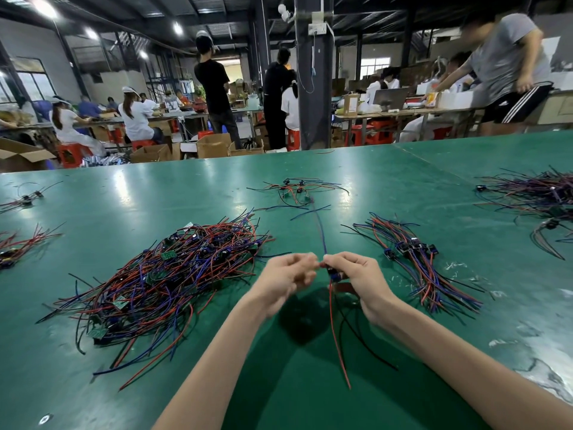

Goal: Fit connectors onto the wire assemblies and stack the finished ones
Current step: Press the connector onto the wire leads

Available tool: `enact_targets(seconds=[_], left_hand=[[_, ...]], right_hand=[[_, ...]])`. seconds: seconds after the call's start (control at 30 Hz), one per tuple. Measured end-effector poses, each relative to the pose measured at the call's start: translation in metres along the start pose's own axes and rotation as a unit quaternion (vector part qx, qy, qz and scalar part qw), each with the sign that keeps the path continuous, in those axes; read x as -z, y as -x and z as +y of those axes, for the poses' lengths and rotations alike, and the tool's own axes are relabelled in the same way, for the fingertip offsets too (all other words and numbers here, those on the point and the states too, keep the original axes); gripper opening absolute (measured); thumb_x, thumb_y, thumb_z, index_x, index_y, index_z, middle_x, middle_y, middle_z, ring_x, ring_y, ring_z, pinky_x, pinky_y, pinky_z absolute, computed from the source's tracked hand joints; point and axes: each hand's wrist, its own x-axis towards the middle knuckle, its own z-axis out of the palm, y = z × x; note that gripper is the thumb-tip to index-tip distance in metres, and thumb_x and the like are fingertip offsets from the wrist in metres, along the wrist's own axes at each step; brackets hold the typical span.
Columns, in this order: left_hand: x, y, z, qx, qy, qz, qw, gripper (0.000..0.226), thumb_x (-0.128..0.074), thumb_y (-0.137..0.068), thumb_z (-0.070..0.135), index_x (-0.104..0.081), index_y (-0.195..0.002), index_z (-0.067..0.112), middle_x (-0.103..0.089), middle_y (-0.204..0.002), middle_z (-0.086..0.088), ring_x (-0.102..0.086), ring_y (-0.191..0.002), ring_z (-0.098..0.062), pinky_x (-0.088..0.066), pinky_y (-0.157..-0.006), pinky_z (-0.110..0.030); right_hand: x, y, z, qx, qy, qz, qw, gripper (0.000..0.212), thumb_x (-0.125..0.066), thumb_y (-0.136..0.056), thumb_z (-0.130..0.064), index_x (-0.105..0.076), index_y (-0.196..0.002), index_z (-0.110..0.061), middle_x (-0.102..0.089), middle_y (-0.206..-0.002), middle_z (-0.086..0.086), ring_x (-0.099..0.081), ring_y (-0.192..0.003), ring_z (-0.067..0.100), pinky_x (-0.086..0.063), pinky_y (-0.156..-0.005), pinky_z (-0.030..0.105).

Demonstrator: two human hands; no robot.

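Right hand (pixel 356 279) pinches the wire assembly (pixel 331 305) at its connector (pixel 336 276); left hand (pixel 286 274) curls against it, grip unclear. Align squarely, then press straight home.

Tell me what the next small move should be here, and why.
Probably push the connector home on the wire assembly. The right hand holds it above the table, the left hand pinches at its top end, and its wires dangle below, so it looks unfinished, not ready for the stack at right.
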Motion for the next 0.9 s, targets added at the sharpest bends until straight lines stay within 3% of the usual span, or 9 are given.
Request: enact_targets(seconds=[0.07,0.13,0.3,0.43,0.5,0.6,0.73,0.83,0.9], left_hand=[[-0.011,0.005,-0.01,0.016,-0.052,-0.074,0.996,0.011,-0.06,-0.088,0.014,-0.063,-0.087,0.003,-0.065,-0.074,-0.002,-0.054,-0.061,-0.009,-0.05,-0.064,-0.017],[-0.019,0.008,-0.016,0.01,-0.078,-0.086,0.993,0.01,-0.058,-0.091,0.012,-0.064,-0.087,0.005,-0.069,-0.071,0.001,-0.059,-0.063,-0.007,-0.051,-0.066,-0.018],[-0.025,0.01,-0.018,-0.01,-0.071,-0.065,0.995,0.011,-0.059,-0.091,0.007,-0.067,-0.084,0.009,-0.071,-0.071,0.0,-0.063,-0.066,-0.008,-0.05,-0.063,-0.015],[-0.027,0.01,-0.015,-0.037,-0.03,-0.014,0.999,0.011,-0.06,-0.089,0.006,-0.07,-0.084,0.006,-0.071,-0.073,-0.005,-0.063,-0.064,-0.01,-0.052,-0.06,-0.018],[-0.023,0.01,-0.011,-0.06,-0.019,0.021,0.998,0.01,-0.062,-0.088,0.01,-0.07,-0.086,0.005,-0.072,-0.074,-0.005,-0.063,-0.061,-0.009,-0.052,-0.057,-0.019],[-0.018,0.009,-0.008,-0.06,-0.01,0.054,0.997,0.011,-0.063,-0.088,0.016,-0.072,-0.086,0.009,-0.069,-0.085,-0.009,-0.061,-0.073,-0.022,-0.052,-0.072,-0.035],[-0.017,0.009,-0.006,-0.038,0.012,0.057,0.998,0.01,-0.063,-0.088,0.017,-0.072,-0.088,0.013,-0.068,-0.075,0.002,-0.06,-0.065,-0.007,-0.05,-0.06,-0.018],[-0.016,0.009,-0.004,-0.013,0.024,0.044,0.999,0.015,-0.063,-0.088,0.018,-0.072,-0.095,0.008,-0.069,-0.081,-0.005,-0.059,-0.073,-0.016,-0.047,-0.084,-0.037],[-0.016,0.009,-0.004,-0.001,0.036,0.032,0.999,0.018,-0.062,-0.087,0.018,-0.071,-0.096,0.005,-0.067,-0.084,-0.009,-0.058,-0.076,-0.021,-0.041,-0.09,-0.046]], right_hand=[[0.004,-0.002,-0.002,-0.004,-0.027,0.021,0.999,0.023,-0.068,-0.083,-0.01,-0.073,-0.061,-0.011,-0.067,-0.06,0.002,-0.057,-0.05,0.01,-0.049,-0.049,0.022],[0.006,-0.004,-0.004,-0.004,-0.024,0.035,0.999,0.022,-0.069,-0.082,-0.01,-0.073,-0.06,-0.011,-0.066,-0.059,0.002,-0.054,-0.049,0.012,-0.047,-0.048,0.022],[0.007,-0.006,-0.004,-0.007,-0.026,0.037,0.999,0.016,-0.07,-0.083,-0.013,-0.073,-0.069,-0.006,-0.065,-0.061,0.004,-0.053,-0.044,0.009,-0.043,-0.04,0.019],[0.004,-0.006,-0.004,-0.026,-0.025,0.006,0.999,0.017,-0.062,-0.09,-0.023,-0.07,-0.083,-0.009,-0.063,-0.074,0.006,-0.056,-0.059,0.016,-0.047,-0.059,0.027],[0.004,-0.005,-0.004,-0.049,-0.022,-0.012,0.999,0.016,-0.06,-0.091,-0.024,-0.065,-0.089,-0.009,-0.061,-0.075,0.005,-0.055,-0.061,0.017,-0.047,-0.06,0.028],[0.0,-0.001,-0.002,-0.081,-0.023,-0.061,0.995,0.013,-0.06,-0.091,-0.017,-0.061,-0.094,-0.005,-0.06,-0.074,0.007,-0.056,-0.061,0.018,-0.053,-0.061,0.031],[-0.004,0.004,-0.001,-0.094,-0.048,-0.117,0.988,0.011,-0.06,-0.09,-0.012,-0.065,-0.086,-0.003,-0.066,-0.07,0.009,-0.058,-0.054,0.015,-0.055,-0.056,0.026],[-0.003,0.004,0.0,-0.066,-0.049,-0.112,0.99,0.01,-0.06,-0.089,-0.006,-0.068,-0.085,-0.003,-0.067,-0.069,0.008,-0.06,-0.051,0.012,-0.053,-0.051,0.023],[-0.002,0.005,0.0,-0.057,-0.047,-0.108,0.991,0.014,-0.056,-0.09,-0.001,-0.069,-0.084,-0.004,-0.068,-0.066,0.007,-0.061,-0.05,0.011,-0.052,-0.049,0.022]])
